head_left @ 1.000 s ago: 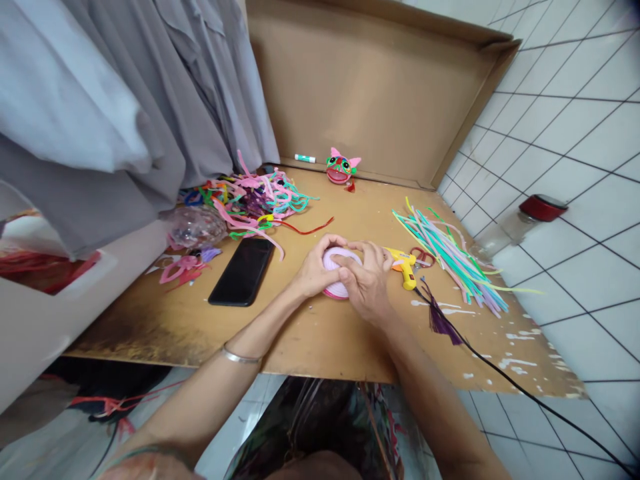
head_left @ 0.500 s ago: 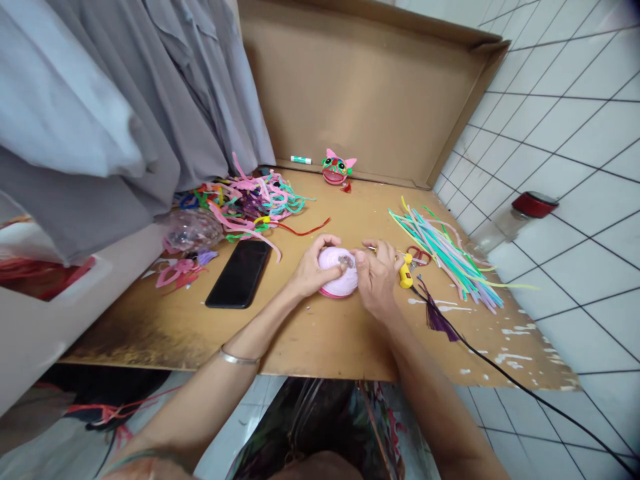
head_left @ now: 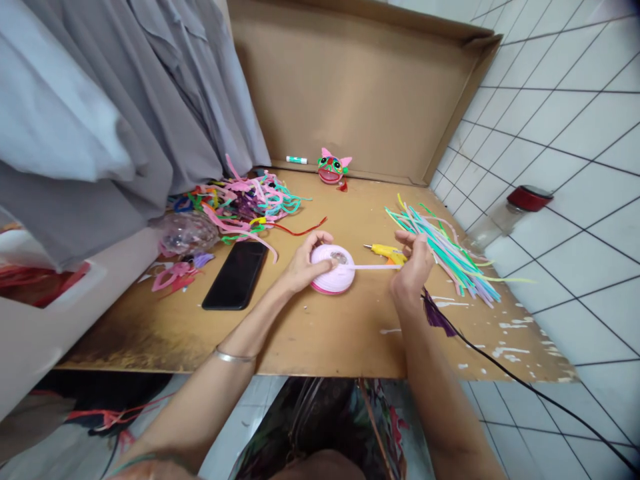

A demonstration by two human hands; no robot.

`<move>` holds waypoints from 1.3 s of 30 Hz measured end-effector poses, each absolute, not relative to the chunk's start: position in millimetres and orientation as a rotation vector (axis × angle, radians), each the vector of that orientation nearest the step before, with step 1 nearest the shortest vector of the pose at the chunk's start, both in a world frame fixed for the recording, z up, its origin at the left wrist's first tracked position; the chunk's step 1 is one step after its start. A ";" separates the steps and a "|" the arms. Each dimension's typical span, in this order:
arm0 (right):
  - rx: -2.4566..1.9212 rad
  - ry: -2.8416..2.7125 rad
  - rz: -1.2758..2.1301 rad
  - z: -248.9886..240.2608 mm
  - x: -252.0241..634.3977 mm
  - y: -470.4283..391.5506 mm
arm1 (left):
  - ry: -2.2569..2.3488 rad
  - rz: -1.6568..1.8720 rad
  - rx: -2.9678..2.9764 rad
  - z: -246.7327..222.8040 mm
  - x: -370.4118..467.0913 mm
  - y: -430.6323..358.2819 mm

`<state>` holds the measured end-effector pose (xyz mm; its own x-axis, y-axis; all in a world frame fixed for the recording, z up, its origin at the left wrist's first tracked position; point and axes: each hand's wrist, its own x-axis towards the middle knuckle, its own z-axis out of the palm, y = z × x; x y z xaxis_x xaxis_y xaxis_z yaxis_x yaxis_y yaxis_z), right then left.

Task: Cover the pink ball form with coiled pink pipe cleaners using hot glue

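My left hand (head_left: 304, 264) grips a round ball (head_left: 331, 280) wound in pale lilac pipe cleaner, with a darker pink band low on it. The thumb presses near a small greyish opening on its top. From the ball a lilac pipe cleaner (head_left: 374, 267) runs straight out to my right hand (head_left: 414, 270), whose fingers are closed around its far end. Just behind that strand lies a yellow glue gun (head_left: 384, 251), partly covered by my right hand, its nozzle toward the left.
Loose pipe cleaners (head_left: 445, 250) lie at the right, near a red-lidded jar (head_left: 505, 213). A black phone (head_left: 235, 275) and a tangled pile of pipe cleaners (head_left: 260, 200) are on the left. At the back stand a finished animal head (head_left: 331, 168) and a glue stick (head_left: 297, 160). A black cord (head_left: 500, 370) crosses the right side.
My right hand has moved away from the ball to the right, drawing the pipe cleaner out straight. The glue gun's yellow body now shows between the hands. My left hand still holds the ball.
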<state>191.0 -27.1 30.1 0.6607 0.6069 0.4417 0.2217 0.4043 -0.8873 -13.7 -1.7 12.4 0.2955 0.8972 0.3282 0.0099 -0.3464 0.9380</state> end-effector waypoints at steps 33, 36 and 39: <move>-1.059 -1.936 0.305 14.5 157.3 -38.8 | 0.700 1.225 1.593 5.6 -25.8 7.0; -1.099 -1.913 0.317 10.1 158.7 -35.9 | 0.736 1.242 1.563 6.1 -24.0 6.2; -1.103 -1.899 0.300 7.6 158.7 -35.0 | 0.732 1.282 1.536 5.6 -22.2 5.2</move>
<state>158.7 -35.0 7.6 -0.2053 0.7910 0.5764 0.5748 0.5741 -0.5832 -22.2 5.2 5.6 0.2649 0.8893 0.3729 -0.1312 -0.3499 0.9276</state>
